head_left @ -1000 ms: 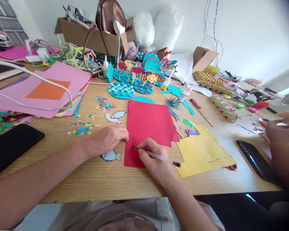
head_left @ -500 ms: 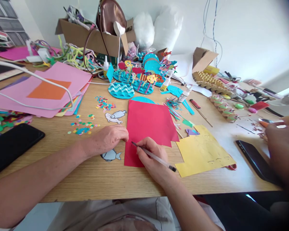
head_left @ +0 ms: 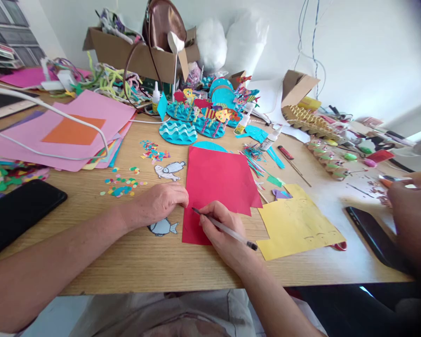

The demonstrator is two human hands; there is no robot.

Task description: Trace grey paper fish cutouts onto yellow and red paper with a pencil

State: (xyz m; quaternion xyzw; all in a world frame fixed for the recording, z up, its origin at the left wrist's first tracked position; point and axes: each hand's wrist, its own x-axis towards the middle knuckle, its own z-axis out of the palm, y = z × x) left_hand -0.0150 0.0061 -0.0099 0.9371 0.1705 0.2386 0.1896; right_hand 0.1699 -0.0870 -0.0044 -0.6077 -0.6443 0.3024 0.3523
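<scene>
A sheet of red paper (head_left: 221, 180) with cut-out corners lies in front of me. My right hand (head_left: 224, 224) rests on its lower part, closed around a clear pen (head_left: 228, 228) with its tip on the paper. My left hand (head_left: 164, 201) is curled at the paper's left edge, fingertips touching it; whatever they grip is hidden. Just below that hand lies a grey-blue paper fish (head_left: 163, 227), partly covered by it. Two more drawn fish cut-outs (head_left: 170, 171) overlap above it. Right of the red sheet is a cut yellow sheet (head_left: 298, 224) with pencil marks.
Confetti dots (head_left: 122, 185) and a black phone (head_left: 24, 215) are at left, near stacked pink paper (head_left: 91, 107). Blue fish decorations (head_left: 178, 132) and glue bottles (head_left: 270, 139) stand behind. At right, another person's hand (head_left: 414, 201) holds something orange above a second phone (head_left: 372, 236).
The whole view has shifted very slightly. Both hands, the pen and the red paper keep nearly the same positions relative to each other.
</scene>
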